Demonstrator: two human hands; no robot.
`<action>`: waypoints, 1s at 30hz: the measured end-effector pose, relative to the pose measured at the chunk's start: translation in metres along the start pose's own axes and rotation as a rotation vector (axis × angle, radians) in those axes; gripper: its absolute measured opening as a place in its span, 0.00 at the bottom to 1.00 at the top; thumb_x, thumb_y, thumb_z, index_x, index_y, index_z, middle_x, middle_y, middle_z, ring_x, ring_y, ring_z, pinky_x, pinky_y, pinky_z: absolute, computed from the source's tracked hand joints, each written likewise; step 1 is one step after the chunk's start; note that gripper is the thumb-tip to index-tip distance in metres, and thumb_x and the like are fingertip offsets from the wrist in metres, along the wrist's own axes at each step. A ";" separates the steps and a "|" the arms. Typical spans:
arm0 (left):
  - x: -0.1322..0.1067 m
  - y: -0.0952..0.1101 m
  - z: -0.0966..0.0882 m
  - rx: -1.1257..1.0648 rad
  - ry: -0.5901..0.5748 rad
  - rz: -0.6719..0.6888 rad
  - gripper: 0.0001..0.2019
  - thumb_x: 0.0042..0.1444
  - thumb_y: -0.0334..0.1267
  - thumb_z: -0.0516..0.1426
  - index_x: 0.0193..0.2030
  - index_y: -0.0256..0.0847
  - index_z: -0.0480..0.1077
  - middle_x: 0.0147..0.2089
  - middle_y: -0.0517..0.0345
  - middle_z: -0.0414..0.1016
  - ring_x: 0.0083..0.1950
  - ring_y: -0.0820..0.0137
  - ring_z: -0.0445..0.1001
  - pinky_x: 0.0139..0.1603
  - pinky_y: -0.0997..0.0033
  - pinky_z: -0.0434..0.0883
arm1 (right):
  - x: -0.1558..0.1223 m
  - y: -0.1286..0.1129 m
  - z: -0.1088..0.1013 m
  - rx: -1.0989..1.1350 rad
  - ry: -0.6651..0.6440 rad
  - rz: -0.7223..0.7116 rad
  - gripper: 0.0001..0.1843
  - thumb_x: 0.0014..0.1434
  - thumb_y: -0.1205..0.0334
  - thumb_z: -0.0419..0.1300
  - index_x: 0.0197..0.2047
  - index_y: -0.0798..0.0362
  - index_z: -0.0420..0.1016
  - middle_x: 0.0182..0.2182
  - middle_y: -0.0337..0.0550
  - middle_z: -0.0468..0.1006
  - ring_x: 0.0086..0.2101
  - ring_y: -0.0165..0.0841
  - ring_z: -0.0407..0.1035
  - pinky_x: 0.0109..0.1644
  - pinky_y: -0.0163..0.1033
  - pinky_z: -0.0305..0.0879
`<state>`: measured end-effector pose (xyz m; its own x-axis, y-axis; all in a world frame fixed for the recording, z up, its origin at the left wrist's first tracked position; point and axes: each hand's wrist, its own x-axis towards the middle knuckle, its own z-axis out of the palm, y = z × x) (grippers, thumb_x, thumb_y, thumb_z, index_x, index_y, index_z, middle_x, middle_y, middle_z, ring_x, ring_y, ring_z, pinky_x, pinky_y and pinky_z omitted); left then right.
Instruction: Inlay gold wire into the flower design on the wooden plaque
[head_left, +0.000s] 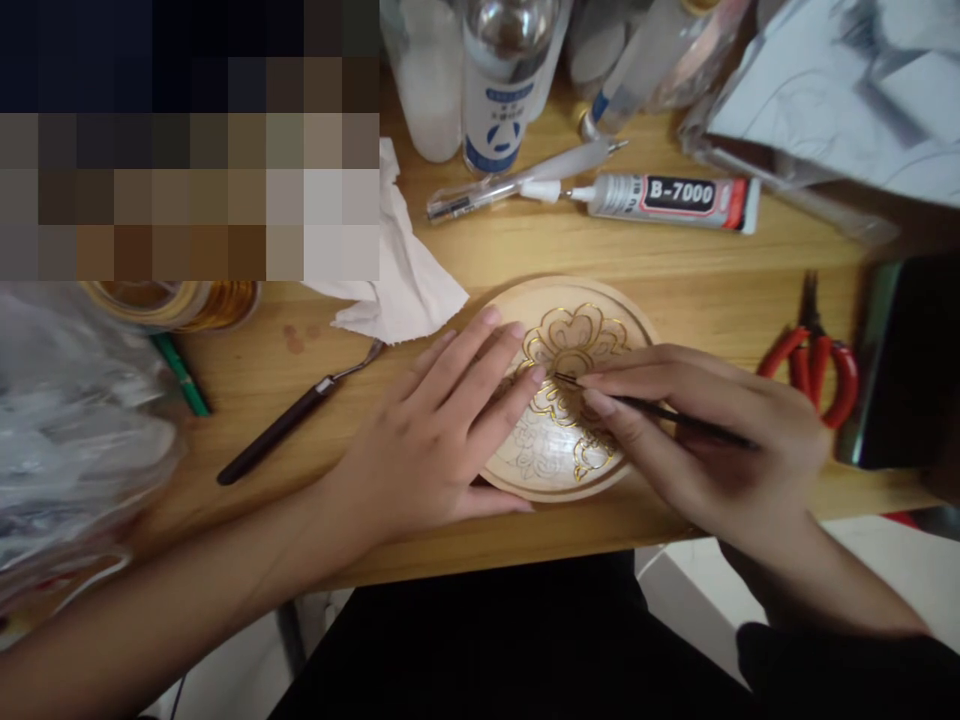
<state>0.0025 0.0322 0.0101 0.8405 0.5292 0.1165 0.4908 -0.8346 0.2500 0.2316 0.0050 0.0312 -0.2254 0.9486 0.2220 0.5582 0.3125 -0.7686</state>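
Note:
A round wooden plate (551, 487) with a raised rim lies near the table's front edge. Gold wire outlines a flower (574, 335) on its face, and a smaller gold wire shape (592, 456) sits below. Pencil lines show on the bare lower left part. My left hand (450, 425) rests over the plate's left side with fingers stretched out, holding nothing. My right hand (705, 430) pinches slim black tweezers (675, 420), their tips at the flower's centre close to my left index fingertip. Whether the tips grip any wire is too small to tell.
Behind the plate lie a B-7000 glue tube (675, 203), a clear pen (525, 178) and a labelled bottle (501, 110). Red-handled pliers (810, 360) and a dark device (900, 360) are rightward. Leftward are tissue (412, 285), a dark-handled spatula (277, 430), wire spools (217, 303) and plastic bags (75, 430).

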 end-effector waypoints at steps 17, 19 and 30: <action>0.000 0.001 0.000 -0.005 -0.013 -0.017 0.43 0.57 0.66 0.57 0.65 0.29 0.64 0.69 0.31 0.62 0.72 0.44 0.57 0.68 0.44 0.63 | 0.000 0.003 0.000 0.042 -0.002 0.026 0.10 0.57 0.73 0.64 0.41 0.49 0.78 0.34 0.39 0.82 0.35 0.31 0.78 0.36 0.36 0.76; 0.000 0.001 0.001 0.002 -0.002 -0.010 0.43 0.56 0.67 0.56 0.65 0.29 0.65 0.68 0.31 0.63 0.71 0.44 0.58 0.68 0.43 0.63 | 0.000 0.004 0.000 0.042 -0.008 0.013 0.10 0.57 0.73 0.64 0.41 0.50 0.78 0.35 0.40 0.82 0.35 0.31 0.78 0.37 0.36 0.76; 0.000 0.001 0.001 0.009 0.000 -0.015 0.42 0.57 0.66 0.56 0.66 0.30 0.64 0.68 0.32 0.62 0.71 0.44 0.58 0.68 0.44 0.62 | 0.001 0.005 -0.002 0.052 0.068 0.004 0.15 0.59 0.71 0.62 0.49 0.49 0.79 0.40 0.43 0.84 0.38 0.33 0.79 0.41 0.39 0.78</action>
<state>0.0032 0.0308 0.0091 0.8331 0.5416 0.1127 0.5054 -0.8279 0.2431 0.2362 0.0074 0.0285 -0.1675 0.9516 0.2578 0.5160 0.3075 -0.7995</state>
